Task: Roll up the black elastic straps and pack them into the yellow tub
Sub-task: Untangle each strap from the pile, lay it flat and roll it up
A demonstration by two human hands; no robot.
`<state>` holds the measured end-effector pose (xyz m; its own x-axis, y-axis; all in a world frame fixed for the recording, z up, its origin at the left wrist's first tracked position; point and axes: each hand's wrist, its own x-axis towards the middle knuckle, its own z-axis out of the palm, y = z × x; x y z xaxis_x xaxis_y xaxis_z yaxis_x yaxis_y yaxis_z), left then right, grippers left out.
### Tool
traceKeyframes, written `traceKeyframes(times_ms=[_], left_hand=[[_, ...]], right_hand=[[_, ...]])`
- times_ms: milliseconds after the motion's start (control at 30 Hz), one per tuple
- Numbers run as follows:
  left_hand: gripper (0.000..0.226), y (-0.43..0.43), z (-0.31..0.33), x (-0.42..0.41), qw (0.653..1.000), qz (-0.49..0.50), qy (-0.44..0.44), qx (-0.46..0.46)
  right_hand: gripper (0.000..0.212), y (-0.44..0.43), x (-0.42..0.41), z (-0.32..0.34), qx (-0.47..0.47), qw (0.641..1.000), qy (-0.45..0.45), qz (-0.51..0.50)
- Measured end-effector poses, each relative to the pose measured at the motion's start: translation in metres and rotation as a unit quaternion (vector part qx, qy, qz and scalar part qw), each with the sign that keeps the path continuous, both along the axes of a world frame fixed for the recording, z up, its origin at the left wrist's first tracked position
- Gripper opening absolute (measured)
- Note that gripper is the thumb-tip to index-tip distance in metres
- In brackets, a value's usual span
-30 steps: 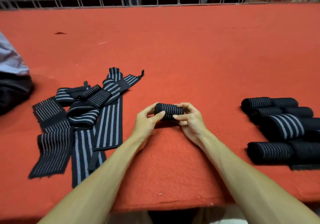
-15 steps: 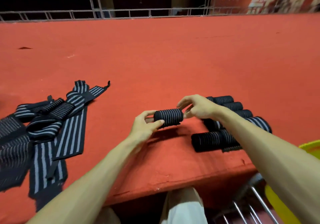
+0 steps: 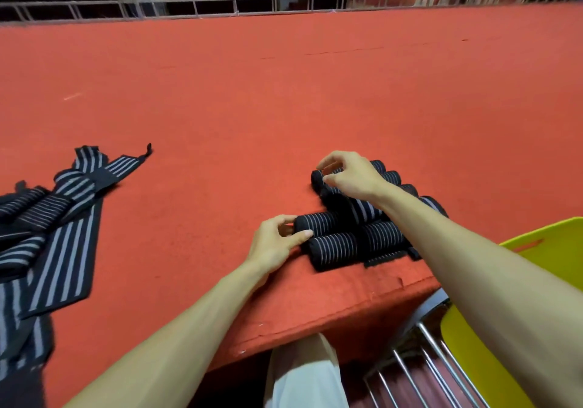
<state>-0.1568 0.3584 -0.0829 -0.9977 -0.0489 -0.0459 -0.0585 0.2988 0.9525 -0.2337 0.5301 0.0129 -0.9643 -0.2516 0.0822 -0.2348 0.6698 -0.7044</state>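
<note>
After the roll [image 3: 318, 222] reached the pile [image 3: 383, 234], the right hand [image 3: 353, 178] released it

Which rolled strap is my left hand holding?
The second roll from the table edge, its left end pinched by your left hand; your right hand pinches the farthest roll.

Left hand [image 3: 274, 243] pinches rolled strap [image 3: 318, 222]; right hand [image 3: 353, 177] grips far roll [image 3: 316, 176].

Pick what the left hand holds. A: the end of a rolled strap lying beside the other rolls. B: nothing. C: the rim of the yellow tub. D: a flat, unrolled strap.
A: the left hand pinches the end of a rolled strap that lies against the other rolls.
</note>
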Motion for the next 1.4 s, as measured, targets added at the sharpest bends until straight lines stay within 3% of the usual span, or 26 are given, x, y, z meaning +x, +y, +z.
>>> traceKeyframes(times_ms=[133,267,567,800,967,1100,1167,1233,1400], left_hand=[[0.024,-0.004,0.007,0.001,0.993,-0.074,0.027,-0.089],[0.048,-0.044,0.023,0.012,0.969,-0.108,0.002,-0.221],[0.025,-0.198,0.043,0.108,0.975,0.075,0.037,-0.205],[0.023,-0.299,0.027,0.164,0.933,0.250,0.022,-0.257],[0.044,-0.316,0.008,0.156,0.921,0.260,-0.057,-0.283],[0.054,-0.311,0.015,0.138,0.904,0.260,-0.101,-0.324],[0.055,-0.314,0.016,0.130,0.900,0.251,-0.112,-0.339],[0.058,-0.321,0.016,0.123,0.916,0.256,-0.123,-0.284],[0.072,-0.324,0.018,0.110,0.957,0.253,-0.141,-0.016]], right_hand=[[0.024,-0.016,0.004,-0.008,0.017,1.000,0.002,0.005],[0.024,-0.045,0.014,-0.011,0.034,0.999,0.014,0.022],[0.022,-0.186,0.067,-0.025,0.051,0.990,-0.003,0.135],[0.016,-0.285,0.103,-0.033,0.044,0.976,-0.072,0.199],[0.013,-0.329,0.111,-0.050,0.000,0.965,-0.171,0.198],[0.003,-0.353,0.105,-0.062,-0.122,0.938,-0.306,0.110],[0.006,-0.362,0.097,-0.064,-0.129,0.935,-0.317,0.089],[0.016,-0.370,0.090,-0.068,-0.095,0.946,-0.297,0.090],[0.039,-0.383,0.078,-0.066,-0.068,0.959,-0.266,0.076]])
